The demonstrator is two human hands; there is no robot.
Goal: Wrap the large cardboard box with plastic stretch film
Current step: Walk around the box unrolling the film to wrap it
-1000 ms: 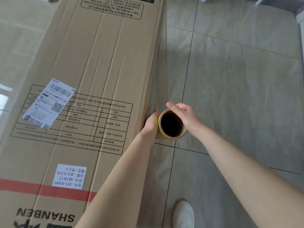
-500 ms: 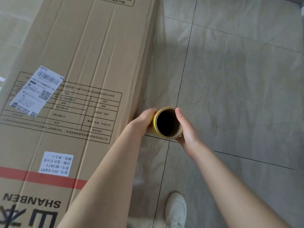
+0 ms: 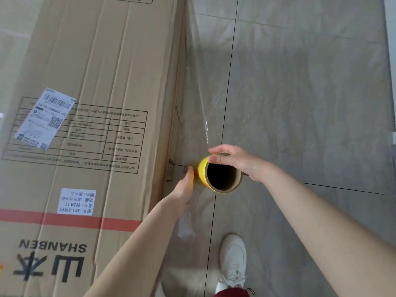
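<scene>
A large brown cardboard box (image 3: 96, 82) with printed tables and white labels fills the left half of the view. Its right side face is covered by clear stretch film (image 3: 201, 99) that runs down to a roll (image 3: 222, 174) with a cardboard core and yellow edge, seen end-on beside the box. My left hand (image 3: 184, 187) grips the roll's left side, between roll and box. My right hand (image 3: 237, 161) holds the roll's top and right side, fingers curled over the rim.
Grey tiled floor (image 3: 310, 103) with dark grout lines spreads to the right of the box. My white shoe (image 3: 233, 260) stands on the floor below the roll. A white edge of furniture shows at the far right.
The roll has shifted a little away from the box, stretching the film. My right hand has moved from the roll's right side up over its top rim.
</scene>
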